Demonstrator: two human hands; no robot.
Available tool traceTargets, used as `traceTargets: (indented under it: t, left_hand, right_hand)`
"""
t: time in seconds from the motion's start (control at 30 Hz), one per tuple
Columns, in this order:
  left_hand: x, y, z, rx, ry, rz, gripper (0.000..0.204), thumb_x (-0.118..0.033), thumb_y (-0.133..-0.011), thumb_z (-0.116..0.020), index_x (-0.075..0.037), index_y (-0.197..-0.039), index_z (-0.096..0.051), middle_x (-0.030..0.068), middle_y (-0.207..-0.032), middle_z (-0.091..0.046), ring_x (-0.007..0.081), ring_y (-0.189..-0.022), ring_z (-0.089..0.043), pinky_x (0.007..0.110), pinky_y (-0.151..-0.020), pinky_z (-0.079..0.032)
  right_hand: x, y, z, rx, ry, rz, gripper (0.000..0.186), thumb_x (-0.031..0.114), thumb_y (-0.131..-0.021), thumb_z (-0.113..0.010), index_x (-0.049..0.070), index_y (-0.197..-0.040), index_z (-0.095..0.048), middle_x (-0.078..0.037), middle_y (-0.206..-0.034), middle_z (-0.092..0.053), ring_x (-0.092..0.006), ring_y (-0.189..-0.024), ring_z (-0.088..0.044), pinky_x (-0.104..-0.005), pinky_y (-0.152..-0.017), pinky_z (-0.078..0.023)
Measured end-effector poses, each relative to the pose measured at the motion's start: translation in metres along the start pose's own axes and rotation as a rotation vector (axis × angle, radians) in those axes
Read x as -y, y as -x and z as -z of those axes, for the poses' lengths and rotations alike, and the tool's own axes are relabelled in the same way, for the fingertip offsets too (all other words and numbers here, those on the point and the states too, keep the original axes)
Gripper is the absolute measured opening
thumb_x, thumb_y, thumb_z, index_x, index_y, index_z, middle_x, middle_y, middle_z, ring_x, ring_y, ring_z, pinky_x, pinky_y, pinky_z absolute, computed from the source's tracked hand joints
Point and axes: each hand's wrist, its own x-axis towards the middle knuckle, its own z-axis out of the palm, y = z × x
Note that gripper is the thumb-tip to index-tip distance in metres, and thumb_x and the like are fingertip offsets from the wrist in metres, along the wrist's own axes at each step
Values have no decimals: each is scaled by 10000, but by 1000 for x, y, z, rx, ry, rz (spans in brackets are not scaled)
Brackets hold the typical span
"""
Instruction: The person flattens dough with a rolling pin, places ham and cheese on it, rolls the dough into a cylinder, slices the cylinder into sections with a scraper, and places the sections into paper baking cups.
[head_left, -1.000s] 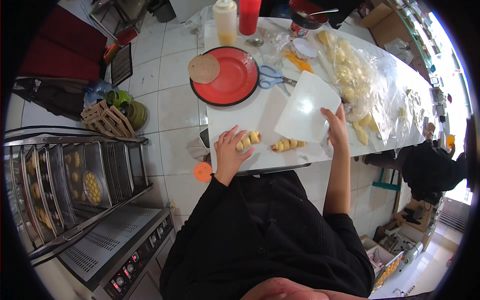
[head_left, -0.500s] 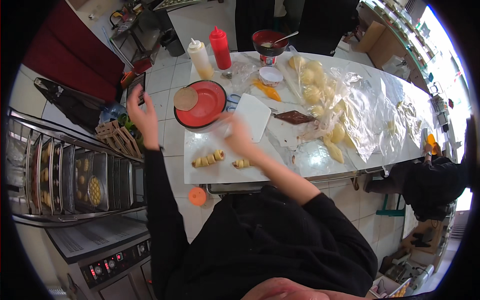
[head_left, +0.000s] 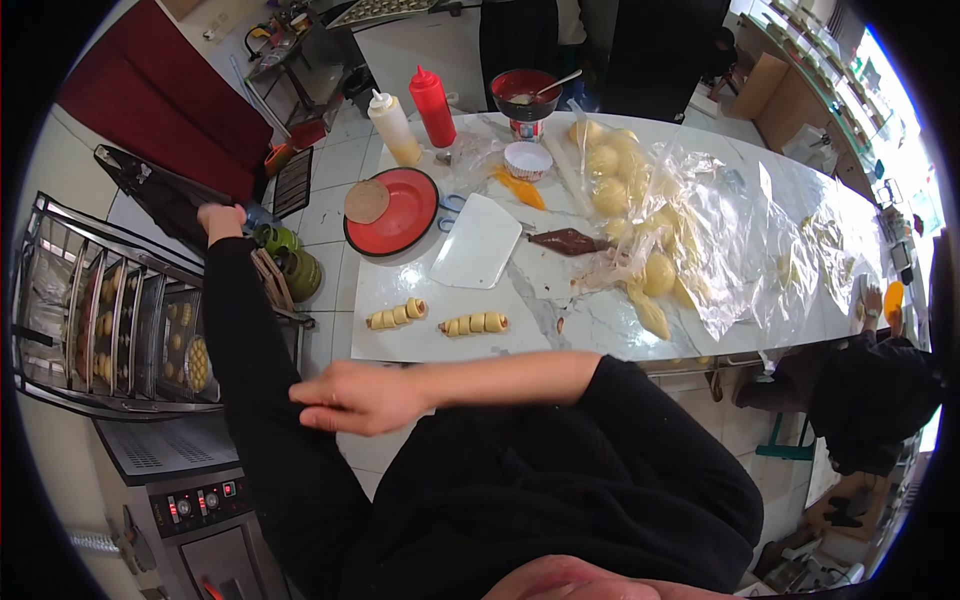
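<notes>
Black cloth [head_left: 258, 340] on the left arm now had the right hand [head_left: 358, 397] at it, fingers bent; I couldn't tell if they gripped. Before, that hand held the board [head_left: 475, 242]. The left hand [head_left: 222, 220], earlier on the small roll [head_left: 396, 313], was out sideways, too blurry to tell if open. Both rolls [head_left: 474, 324] lay on the surface [head_left: 610, 325].

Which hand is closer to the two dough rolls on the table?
The right hand. It is short of the table, on the near side of the dough rolls; the left hand is well out to their left.
</notes>
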Motion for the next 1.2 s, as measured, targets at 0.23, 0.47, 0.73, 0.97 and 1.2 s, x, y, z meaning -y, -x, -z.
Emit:
traceTargets:
  t: [0.23, 0.47, 0.73, 0.97, 1.2]
  left_hand:
    - [91, -21, -46, -617, 2490, 1112, 318, -333, -763, -590, -148, -1011, -666, 22, -951, -654, 249, -785, -623, 446, -523, -489]
    - [107, -29, -8, -477, 2270, 1096, 292, -384, -833, -430, -162, -868, -617, -9, -802, -574, 171, -669, -559, 353, -471, -425]
    - [70, 29, -8, 367, 494, -346, 133, -184, -821, -512, -109, -874, -608, 52, -744, -589, 189, -564, -529, 306, -457, -428]
    - [86, 118, -35, 539, -976, -1758, 292, -156, -729, -603, -90, -1006, -541, 97, -882, -579, 293, -907, -570, 434, -631, -510]
    - [85, 87, -45, 445, -1009, -1459, 246, -191, -739, -612, -81, -957, -581, 110, -938, -605, 305, -929, -577, 427, -683, -513]
  right_hand:
    - [-22, 11, 8, -20, 171, -193, 209, 217, -922, -486, 38, -843, -412, -148, -730, -491, -353, -715, -498, -418, -606, -384]
    - [-87, 21, -16, -284, -98, 19, 182, 191, -875, -579, 52, -950, -487, -64, -937, -501, -220, -945, -477, -332, -814, -381]
    - [-59, -4, 11, 199, -277, -190, 234, 260, -875, -582, 45, -891, -489, -81, -808, -531, -215, -854, -505, -358, -820, -369]
    - [-82, -88, 15, -136, 533, -260, 233, 256, -897, -517, 37, -817, -506, -85, -659, -543, -282, -638, -546, -368, -713, -381]
    - [-45, -70, 20, 70, 93, -376, 167, 180, -885, -540, 30, -826, -494, -135, -714, -542, -291, -744, -555, -381, -758, -389]
